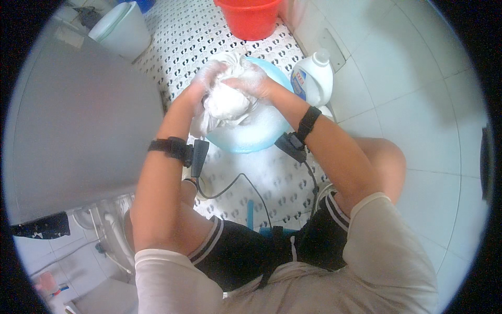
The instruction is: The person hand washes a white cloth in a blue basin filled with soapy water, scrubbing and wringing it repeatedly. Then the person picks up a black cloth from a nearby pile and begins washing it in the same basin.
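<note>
A white wet cloth (226, 102), soapy and bunched up, is held over a light blue plastic basin (261, 137) on the patterned floor. My left hand (201, 86) grips the cloth from the left side. My right hand (250, 83) grips it from the right, foam covering the fingers. Both hands press the cloth together above the foamy water. Black bands with small devices and cables sit on both wrists.
A white detergent bottle (314, 78) stands just right of the basin. A red bucket (250, 18) is beyond it, and a pale bucket (121, 29) at the upper left. A grey panel (78, 120) fills the left; white tiles lie to the right.
</note>
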The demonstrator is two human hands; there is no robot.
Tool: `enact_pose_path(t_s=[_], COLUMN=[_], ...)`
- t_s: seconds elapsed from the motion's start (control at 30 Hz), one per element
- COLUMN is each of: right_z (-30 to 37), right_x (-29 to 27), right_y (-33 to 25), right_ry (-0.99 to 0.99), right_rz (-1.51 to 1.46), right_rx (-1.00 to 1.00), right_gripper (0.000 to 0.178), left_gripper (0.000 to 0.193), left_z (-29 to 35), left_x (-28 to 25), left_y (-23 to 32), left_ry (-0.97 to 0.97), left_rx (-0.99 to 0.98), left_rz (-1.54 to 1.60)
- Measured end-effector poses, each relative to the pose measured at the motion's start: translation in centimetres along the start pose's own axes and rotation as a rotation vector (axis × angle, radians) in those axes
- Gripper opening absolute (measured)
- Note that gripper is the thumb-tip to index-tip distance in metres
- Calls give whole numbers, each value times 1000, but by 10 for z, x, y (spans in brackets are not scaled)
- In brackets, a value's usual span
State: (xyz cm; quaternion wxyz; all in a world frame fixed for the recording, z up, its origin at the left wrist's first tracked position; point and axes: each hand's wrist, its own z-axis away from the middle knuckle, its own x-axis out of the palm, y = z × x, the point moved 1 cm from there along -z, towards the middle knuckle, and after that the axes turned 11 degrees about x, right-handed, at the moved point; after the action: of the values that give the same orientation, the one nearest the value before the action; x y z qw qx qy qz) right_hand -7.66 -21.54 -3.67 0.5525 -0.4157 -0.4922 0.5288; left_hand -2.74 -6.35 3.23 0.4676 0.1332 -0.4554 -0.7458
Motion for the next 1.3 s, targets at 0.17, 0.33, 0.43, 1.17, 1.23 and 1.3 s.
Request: enact_pose_path(t_s=[0.17, 0.33, 0.43, 1.17, 1.23, 1.3], right_z=[-14, -8, 8, 4, 4, 7], right_x=[-2, -32, -8, 17, 19, 23], right_y=[10, 7, -24, -23, -22, -19], right_ry=[274, 432, 241, 323, 227, 348], right_rz=[143, 62, -503, -927, -1032, -750], right_rx=[-142, -128, -196, -148, -68, -85], right_gripper=[47, 45, 38, 29, 25, 22], left_gripper=[43, 60, 74, 68, 70, 67], left_z=[3, 5, -4, -26, -23, -14], left_x=[-1, 9, -36, 35, 34, 35], left_y=[2, 10, 13, -23, -18, -16], left_ry=[-113, -122, 36, 432, 425, 460], left_rx=[202, 302, 361, 871, 1117, 1094], left_rz=[9, 37, -80, 424, -120, -226])
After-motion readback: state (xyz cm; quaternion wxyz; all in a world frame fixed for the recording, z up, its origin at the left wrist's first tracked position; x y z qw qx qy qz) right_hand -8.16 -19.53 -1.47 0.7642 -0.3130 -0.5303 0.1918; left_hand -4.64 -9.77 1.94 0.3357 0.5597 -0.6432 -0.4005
